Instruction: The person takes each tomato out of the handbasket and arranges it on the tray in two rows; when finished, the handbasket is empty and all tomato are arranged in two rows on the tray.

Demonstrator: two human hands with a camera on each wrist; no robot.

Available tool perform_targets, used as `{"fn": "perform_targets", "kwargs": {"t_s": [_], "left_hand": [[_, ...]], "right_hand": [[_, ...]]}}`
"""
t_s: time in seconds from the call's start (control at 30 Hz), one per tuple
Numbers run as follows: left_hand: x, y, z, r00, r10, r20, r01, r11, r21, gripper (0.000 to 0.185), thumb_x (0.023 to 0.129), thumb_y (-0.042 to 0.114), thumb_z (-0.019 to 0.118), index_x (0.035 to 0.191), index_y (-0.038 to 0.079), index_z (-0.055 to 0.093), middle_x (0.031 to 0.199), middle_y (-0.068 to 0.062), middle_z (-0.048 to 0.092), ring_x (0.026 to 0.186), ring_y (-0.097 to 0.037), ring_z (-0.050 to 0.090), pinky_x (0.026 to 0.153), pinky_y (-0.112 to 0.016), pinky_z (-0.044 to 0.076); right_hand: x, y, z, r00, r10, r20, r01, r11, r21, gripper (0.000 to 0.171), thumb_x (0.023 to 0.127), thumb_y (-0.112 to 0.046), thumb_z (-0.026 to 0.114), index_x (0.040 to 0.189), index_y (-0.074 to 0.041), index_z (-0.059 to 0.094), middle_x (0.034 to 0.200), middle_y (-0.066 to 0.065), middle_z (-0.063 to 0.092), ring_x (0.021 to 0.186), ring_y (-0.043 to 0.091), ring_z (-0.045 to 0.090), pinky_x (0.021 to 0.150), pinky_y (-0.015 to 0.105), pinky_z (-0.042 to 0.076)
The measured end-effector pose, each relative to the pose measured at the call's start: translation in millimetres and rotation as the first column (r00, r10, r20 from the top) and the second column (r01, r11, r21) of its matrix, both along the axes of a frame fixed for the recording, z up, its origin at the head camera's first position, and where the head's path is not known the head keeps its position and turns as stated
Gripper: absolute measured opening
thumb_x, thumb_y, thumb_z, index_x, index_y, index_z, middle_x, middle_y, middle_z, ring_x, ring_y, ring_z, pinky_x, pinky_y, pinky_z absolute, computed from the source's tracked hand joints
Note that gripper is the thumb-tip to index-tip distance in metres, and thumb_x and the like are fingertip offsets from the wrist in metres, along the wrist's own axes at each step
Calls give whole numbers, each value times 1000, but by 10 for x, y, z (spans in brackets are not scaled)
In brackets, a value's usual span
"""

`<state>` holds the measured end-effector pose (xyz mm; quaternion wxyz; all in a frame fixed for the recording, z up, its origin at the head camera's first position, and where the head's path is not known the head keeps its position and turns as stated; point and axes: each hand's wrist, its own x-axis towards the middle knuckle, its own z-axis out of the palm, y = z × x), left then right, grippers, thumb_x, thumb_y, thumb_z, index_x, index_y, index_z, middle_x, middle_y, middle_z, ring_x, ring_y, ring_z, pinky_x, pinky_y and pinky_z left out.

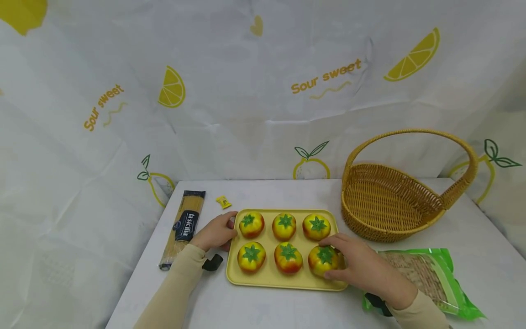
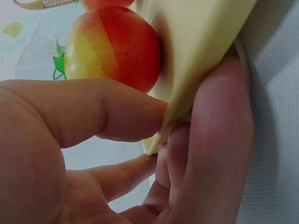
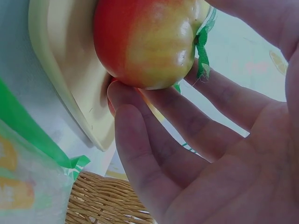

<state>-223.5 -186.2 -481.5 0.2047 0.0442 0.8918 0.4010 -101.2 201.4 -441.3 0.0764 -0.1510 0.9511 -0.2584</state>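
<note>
A yellow tray (image 1: pixel 302 279) bears two rows of red-and-yellow artificial tomatoes with green star-shaped leaf tops. At its left side, my left hand (image 1: pixel 215 232) pinches the rim; the left wrist view shows the thumb on the inner face and fingers underneath, close beside a tomato (image 2: pixel 112 49). My right hand (image 1: pixel 363 265) holds the front right tomato (image 1: pixel 315 261), its thumb at the near side and fingers at the far side. In the right wrist view, fingertips meet the skin of this tomato (image 3: pixel 149 42), which sits over the tray (image 3: pixel 70 60).
A wicker basket (image 1: pixel 382 196) with a tall handle stands at the back right. Near my right forearm lies a green-edged bag (image 1: pixel 427 274). To the left are a spaghetti packet (image 1: pixel 186 224) and a small yellow wrapped sweet (image 1: pixel 223 201). A lemon-printed cloth (image 1: pixel 246 91) hangs behind the table.
</note>
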Motion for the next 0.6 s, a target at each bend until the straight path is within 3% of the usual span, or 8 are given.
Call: {"fn": "perform_targets", "kwargs": {"t_s": [0.23,0.43,0.53,0.6], "left_hand": [[-55,-6,-16,1000,8,5,-8,1000,-13,68,98,14,67,163,15,47,119,-12,61,81,-22,67,64,-31,62],[-34,2,21,1000,-10,-26,8,998,-64,66,99,17,65,163,15,47,121,-11,64,84,-19,68,72,-31,61],[71,-45,87,996,-17,-93,5,992,-129,65,101,18,65,163,15,47,120,-10,67,77,-17,69,75,-31,60],[172,-93,172,982,-24,-187,-8,985,-172,63,102,19,65,162,14,48,118,-8,68,79,-15,68,76,-31,59]], "right_hand": [[-52,37,-12,999,36,7,-36,999,-16,70,75,-40,98,135,-21,69,139,1,69,121,22,68,103,53,60],[-36,165,67,999,3,39,1,997,-79,74,76,-38,98,141,-18,67,141,6,69,117,27,69,93,50,63],[-6,264,129,999,-34,17,35,996,-82,75,80,-42,95,144,-17,65,145,10,67,118,31,70,91,52,64],[22,344,165,998,-57,-31,55,997,-58,73,83,-45,93,145,-18,65,146,10,67,121,33,70,92,54,63]]}}
